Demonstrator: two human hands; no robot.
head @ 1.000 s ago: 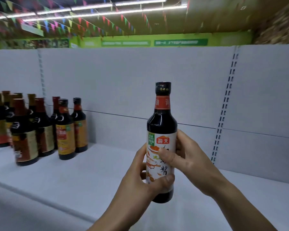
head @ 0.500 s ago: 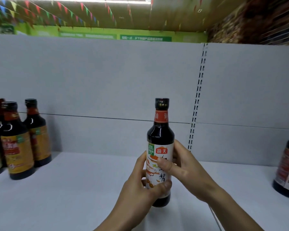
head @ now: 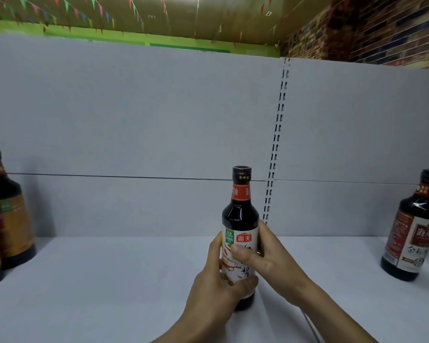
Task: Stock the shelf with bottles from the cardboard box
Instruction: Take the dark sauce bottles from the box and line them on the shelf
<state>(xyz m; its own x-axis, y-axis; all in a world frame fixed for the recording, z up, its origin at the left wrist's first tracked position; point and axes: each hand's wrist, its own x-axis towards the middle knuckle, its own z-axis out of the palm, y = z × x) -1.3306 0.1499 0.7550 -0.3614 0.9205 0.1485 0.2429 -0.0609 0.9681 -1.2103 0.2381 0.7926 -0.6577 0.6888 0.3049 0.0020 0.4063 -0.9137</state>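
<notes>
Left hand [head: 217,280] and right hand [head: 270,261], both clasped round soy sauce bottle [head: 240,233], lower centre of frame.
Base at white shelf [head: 109,280]; seat flat and upright, label outward, between left-edge bottles [head: 9,219] and right-edge bottle [head: 411,233], then release.

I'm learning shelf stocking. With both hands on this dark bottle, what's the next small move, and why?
Probably release it: the dark glass sauce bottle with white label stands upright with its base apparently on the white shelf, between bottles at left and right, with left hand and right hand wrapped around it.
</notes>
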